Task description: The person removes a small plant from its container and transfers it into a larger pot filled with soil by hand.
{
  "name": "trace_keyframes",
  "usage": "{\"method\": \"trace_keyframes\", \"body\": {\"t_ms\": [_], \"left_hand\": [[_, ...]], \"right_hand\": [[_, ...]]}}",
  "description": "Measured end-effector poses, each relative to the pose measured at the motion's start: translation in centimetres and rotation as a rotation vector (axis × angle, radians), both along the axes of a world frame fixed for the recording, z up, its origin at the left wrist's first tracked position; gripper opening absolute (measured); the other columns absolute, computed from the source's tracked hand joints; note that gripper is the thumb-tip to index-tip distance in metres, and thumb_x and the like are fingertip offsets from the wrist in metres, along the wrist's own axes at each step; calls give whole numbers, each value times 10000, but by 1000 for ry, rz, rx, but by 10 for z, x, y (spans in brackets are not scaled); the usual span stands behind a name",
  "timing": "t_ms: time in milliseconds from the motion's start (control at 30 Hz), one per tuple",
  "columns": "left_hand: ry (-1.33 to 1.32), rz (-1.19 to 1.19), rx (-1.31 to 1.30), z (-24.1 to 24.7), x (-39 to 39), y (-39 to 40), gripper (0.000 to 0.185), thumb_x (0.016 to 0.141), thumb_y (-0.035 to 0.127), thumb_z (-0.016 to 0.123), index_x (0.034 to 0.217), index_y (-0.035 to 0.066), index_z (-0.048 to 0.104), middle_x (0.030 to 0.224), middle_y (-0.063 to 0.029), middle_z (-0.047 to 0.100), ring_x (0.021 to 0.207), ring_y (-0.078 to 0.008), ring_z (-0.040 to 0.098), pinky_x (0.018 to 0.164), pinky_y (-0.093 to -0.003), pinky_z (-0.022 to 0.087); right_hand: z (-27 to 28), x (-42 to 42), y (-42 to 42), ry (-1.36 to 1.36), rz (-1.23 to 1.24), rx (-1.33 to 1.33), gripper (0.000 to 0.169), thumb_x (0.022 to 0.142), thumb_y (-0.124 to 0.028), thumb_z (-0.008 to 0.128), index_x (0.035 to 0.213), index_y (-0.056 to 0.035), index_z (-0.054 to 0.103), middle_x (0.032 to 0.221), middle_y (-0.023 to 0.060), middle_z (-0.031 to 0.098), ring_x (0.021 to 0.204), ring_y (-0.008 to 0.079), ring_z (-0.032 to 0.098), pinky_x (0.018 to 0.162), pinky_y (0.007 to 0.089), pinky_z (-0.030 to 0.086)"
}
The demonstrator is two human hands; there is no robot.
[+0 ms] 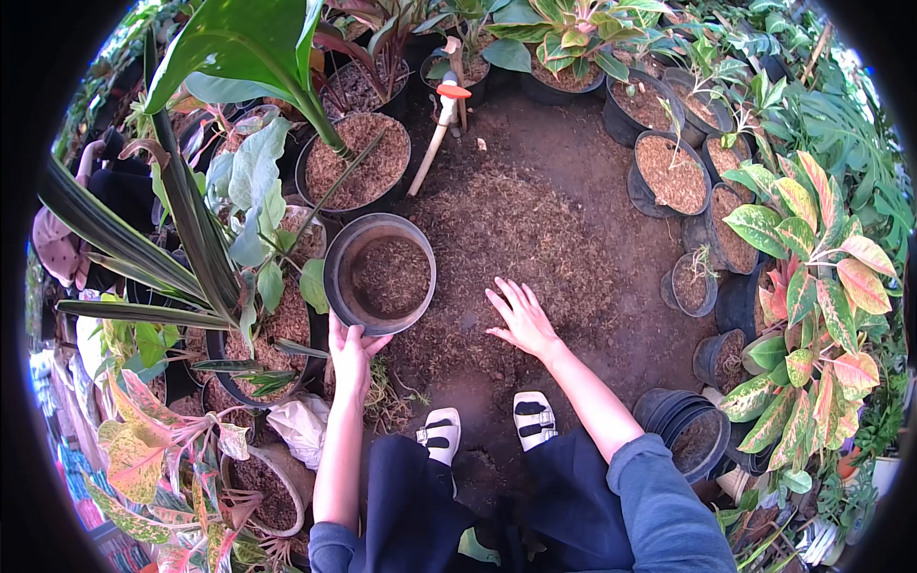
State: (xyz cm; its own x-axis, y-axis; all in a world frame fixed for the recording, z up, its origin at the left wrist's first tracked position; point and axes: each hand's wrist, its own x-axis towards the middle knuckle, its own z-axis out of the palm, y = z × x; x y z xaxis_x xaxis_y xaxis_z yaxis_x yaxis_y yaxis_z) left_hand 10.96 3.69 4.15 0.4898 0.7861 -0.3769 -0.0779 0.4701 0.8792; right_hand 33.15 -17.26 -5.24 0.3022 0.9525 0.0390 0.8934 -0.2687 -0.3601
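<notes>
My left hand [353,351] grips the near rim of a round black plastic pot [333,276], which is tilted a little and has brown soil mix [401,276] in its bottom. The pot is beside the left edge of a low spread of loose brown potting mix [509,236] on the ground. Over the near part of this spread is my right hand [524,320], palm down with its fingers apart and nothing held. Whether its fingertips touch the mix cannot be told.
Potted plants ring the ground on the left, top and right. A white pipe with a red-handled valve [453,92] stands beyond the mix. Stacked black pots [680,430] are at lower right, and a white plastic bag [301,430] at lower left. Another person's cap [59,243] shows far left.
</notes>
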Motion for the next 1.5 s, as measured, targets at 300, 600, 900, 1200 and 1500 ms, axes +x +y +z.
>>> {"method": "trace_keyframes", "body": {"t_ms": [300,600,900,1200,1500], "left_hand": [[0,-29,10,-1,-2,0,587,910,-9,342,1451,134,165,1257,-158,486,869,-280,666,686,-348,607],[20,-47,16,6,2,-4,604,901,-4,348,1457,135,158,1286,-158,470,895,-273,663,697,-342,605],[-4,-83,25,9,10,-14,563,913,8,376,1437,121,203,1274,-137,488,897,-260,666,696,-337,602],[-22,-281,1,-4,38,-29,663,870,-28,335,1469,160,123,1320,-157,451,878,-258,667,675,-329,608],[23,-332,44,-16,45,-28,668,897,-12,342,1475,216,96,1367,-139,406,927,-231,648,682,-323,601]], "right_hand": [[-18,2,-4,-107,32,32,678,756,-305,708,1337,-137,402,1364,140,376,1239,323,396,1025,464,328],[-12,12,4,-54,35,136,607,626,-98,769,1176,-130,513,1194,120,471,1052,297,514,847,416,473],[15,22,20,379,-294,261,364,714,-84,741,1041,-51,583,978,99,557,797,291,626,661,373,545],[98,51,40,673,-442,290,294,848,-272,666,897,15,625,771,98,643,711,137,575,678,326,460],[165,48,113,711,-186,125,339,812,-313,690,934,1,656,781,125,669,716,154,611,682,337,476]]}}
